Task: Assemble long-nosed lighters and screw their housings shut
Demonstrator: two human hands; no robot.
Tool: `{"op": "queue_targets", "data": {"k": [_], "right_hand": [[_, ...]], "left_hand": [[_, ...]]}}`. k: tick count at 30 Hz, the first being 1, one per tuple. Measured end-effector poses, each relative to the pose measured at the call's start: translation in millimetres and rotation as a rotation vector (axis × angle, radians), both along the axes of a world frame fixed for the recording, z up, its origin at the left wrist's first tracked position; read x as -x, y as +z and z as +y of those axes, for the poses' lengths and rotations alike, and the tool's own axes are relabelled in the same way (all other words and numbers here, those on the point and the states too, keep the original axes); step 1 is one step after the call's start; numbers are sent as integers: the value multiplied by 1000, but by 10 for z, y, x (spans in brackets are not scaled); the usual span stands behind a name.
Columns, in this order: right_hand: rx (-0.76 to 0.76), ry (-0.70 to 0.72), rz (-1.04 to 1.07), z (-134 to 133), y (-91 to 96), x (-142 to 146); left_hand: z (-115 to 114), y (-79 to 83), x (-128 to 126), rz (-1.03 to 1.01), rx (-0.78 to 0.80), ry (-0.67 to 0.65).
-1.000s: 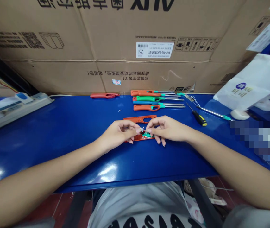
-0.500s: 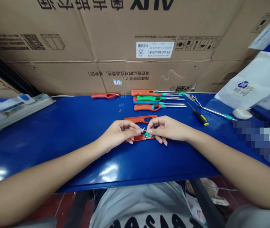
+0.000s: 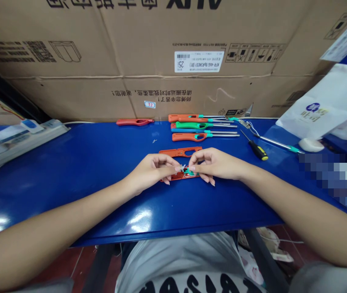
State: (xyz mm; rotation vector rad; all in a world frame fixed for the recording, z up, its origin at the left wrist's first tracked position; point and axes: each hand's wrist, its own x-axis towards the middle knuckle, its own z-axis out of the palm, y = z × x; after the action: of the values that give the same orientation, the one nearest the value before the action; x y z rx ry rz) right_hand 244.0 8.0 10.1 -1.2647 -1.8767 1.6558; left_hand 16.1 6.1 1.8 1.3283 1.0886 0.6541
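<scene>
My left hand (image 3: 153,170) and my right hand (image 3: 214,163) meet at the middle of the blue table (image 3: 94,171). Both pinch a tiny clear part (image 3: 183,167) between their fingertips, just above a green piece (image 3: 188,172). Under them lie two orange lighter shell halves, one (image 3: 179,152) just behind the hands and one (image 3: 181,176) partly hidden beneath the fingers.
Several long-nosed lighters (image 3: 202,127) lie in a row at the back, an orange shell (image 3: 134,121) to their left. A black-and-yellow screwdriver (image 3: 257,149) and a metal rod (image 3: 275,143) lie right. A cardboard box wall (image 3: 149,61) stands behind, a white bag (image 3: 326,101) far right, trays (image 3: 14,136) left.
</scene>
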Motion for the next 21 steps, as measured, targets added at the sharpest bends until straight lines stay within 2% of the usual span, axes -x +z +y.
{"op": "queue_targets", "data": {"k": [21], "right_hand": [[-14,8,-3,-6,-5,2]], "left_hand": [[-2,-8,-4,14,-22,-31]]}}
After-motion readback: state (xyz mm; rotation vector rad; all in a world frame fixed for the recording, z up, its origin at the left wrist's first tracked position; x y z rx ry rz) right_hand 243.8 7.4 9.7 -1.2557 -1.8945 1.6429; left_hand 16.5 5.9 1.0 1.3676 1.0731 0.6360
